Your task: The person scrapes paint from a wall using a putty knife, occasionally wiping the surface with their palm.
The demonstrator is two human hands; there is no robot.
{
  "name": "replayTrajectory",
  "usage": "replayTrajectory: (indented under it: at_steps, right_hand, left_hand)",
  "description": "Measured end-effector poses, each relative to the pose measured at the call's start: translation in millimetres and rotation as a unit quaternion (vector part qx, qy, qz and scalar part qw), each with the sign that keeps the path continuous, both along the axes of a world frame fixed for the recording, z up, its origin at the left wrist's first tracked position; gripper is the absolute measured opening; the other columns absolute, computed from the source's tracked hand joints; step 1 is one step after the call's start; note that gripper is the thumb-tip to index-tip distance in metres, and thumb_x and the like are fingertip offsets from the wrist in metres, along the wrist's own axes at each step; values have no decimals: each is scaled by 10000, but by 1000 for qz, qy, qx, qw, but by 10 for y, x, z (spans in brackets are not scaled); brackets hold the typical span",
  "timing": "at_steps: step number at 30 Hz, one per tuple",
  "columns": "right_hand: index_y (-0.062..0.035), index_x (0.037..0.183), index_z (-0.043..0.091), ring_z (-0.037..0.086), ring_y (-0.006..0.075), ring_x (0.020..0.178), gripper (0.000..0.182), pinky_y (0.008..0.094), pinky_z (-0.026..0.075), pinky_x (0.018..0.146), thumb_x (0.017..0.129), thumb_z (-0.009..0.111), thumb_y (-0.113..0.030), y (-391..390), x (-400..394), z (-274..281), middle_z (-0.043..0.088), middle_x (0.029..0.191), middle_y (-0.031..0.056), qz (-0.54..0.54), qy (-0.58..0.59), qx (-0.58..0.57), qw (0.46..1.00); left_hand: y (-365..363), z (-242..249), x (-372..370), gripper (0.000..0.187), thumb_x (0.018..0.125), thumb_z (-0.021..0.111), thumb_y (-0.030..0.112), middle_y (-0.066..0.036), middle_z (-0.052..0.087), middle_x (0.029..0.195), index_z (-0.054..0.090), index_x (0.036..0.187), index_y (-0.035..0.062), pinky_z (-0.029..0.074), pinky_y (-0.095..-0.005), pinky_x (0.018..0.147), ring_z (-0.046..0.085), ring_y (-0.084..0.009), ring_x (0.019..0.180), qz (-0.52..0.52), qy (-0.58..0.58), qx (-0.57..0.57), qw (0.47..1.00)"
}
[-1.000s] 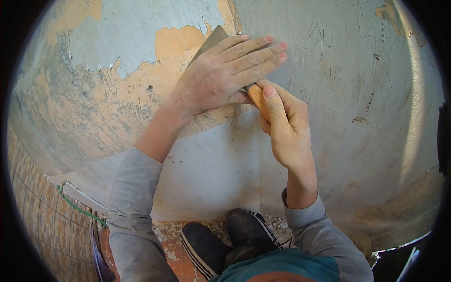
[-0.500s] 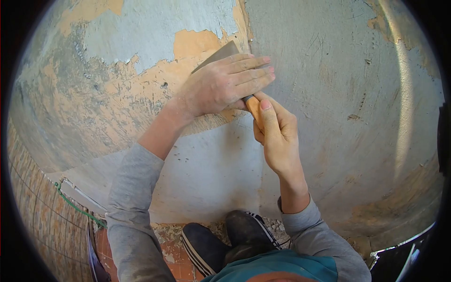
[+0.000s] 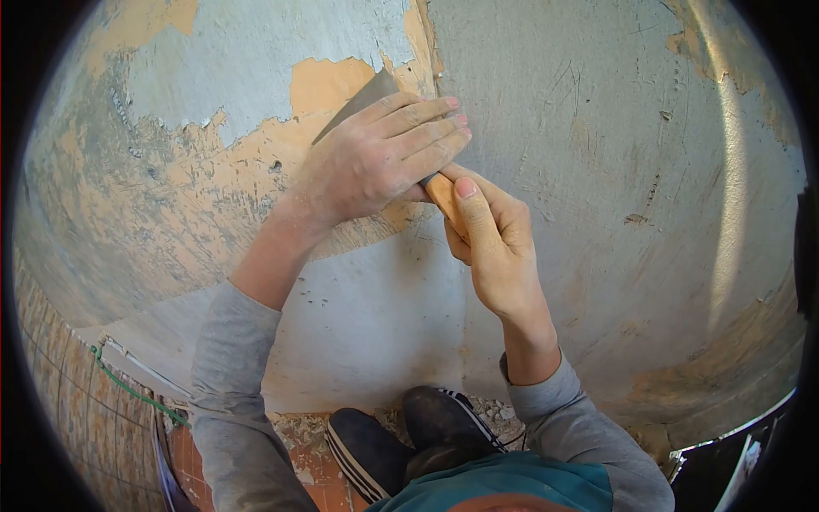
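A putty knife (image 3: 358, 101) with a wide grey metal blade and a wooden handle rests against the wall (image 3: 546, 256). My right hand (image 3: 495, 235) is closed around the handle, thumb lying along its top. Stretched flat over the blade is my left hand (image 3: 380, 154), its fingers extended toward the right and pressing on the metal. The blade's far corner sticks out above the left knuckles; much of the rest is hidden under that hand. Around the blade, grey-white paint gives way to a bare peach-coloured patch (image 3: 333, 84).
A vertical seam (image 3: 426, 51) runs down the wall near the blade. Below are my dark shoes (image 3: 367, 448), with rubble (image 3: 503, 414) along the wall's base and red floor tiles (image 3: 188, 452). A green hose (image 3: 128, 388) and a patterned surface (image 3: 60, 367) lie at left.
Both hands and the putty knife have shifted a little to the left along the wall. The view has turned slightly too. Each hand keeps the same hold.
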State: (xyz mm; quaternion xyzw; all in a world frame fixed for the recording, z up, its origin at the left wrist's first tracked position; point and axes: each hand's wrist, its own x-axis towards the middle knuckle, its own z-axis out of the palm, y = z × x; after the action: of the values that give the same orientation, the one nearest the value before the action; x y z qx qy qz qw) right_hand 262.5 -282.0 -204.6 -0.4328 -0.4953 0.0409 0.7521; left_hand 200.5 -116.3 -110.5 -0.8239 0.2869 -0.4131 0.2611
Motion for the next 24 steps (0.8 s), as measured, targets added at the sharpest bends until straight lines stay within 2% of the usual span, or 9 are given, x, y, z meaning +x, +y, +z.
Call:
replayTrajectory:
  at_steps: [5,11,14,16,19,21,23,24]
  right_hand:
    - [34,1358,625,307,12,520,446,211,236,472,1131,411,-285,50,10,-17,411,643,-77,3,3,-16,1000]
    - [33,1357,625,310,12,518,455,211,235,471,1126,420,-301,30,-90,-4,407,637,-78,-6,12,-5,1000]
    - [31,1361,624,311,13,518,458,210,236,473,1125,418,-304,113,-52,-11,412,636,-75,-12,7,-1,1000]
    - [31,1364,622,312,14,516,462,209,236,473,1125,416,-305,154,-101,6,417,636,-72,-16,8,17,1000]
    - [24,1323,647,347,19,565,403,218,289,509,1127,418,-244,17,-146,-65,427,674,-74,28,47,17,998]
    - [14,1348,637,341,17,560,405,215,279,502,1130,416,-245,-108,-106,-275,421,674,-79,31,66,-7,997]
    - [7,1370,627,337,15,555,407,214,274,495,1131,417,-248,-159,-56,-412,418,673,-80,21,64,-14,998]
    - [4,1379,622,335,15,552,409,215,273,492,1132,419,-251,-177,-50,-462,417,673,-80,10,57,-15,998]
  left_hand:
    - [7,-2,-52,585,720,815,294,-35,710,1275,695,1253,87,519,-431,1089,608,-254,1299,23,-10,23,999]
    - [5,-68,-56,593,681,825,252,-45,714,1253,703,1237,85,527,-435,1082,610,-268,1296,-16,2,-5,1000]
    - [113,59,-35,574,688,818,238,-49,712,1250,705,1226,72,535,-432,1073,614,-274,1289,-20,-3,32,999]
    - [129,49,-50,559,708,811,254,-49,711,1250,705,1224,70,509,-450,1105,601,-279,1306,-27,13,18,999]
    - [2,-11,-135,534,729,804,270,-34,716,1222,711,1216,70,503,-447,1082,617,-272,1272,-55,52,-19,997]
    - [-41,7,-223,511,748,800,279,-17,716,1198,720,1208,70,502,-426,1026,632,-254,1208,-49,7,-28,998]
    - [74,121,-373,484,774,794,290,1,711,1178,731,1199,67,494,-395,955,642,-228,1122,-14,-110,-16,994]
    - [185,201,-298,416,822,794,242,18,699,1126,750,1216,115,462,-349,867,610,-182,994,4,-213,34,976]
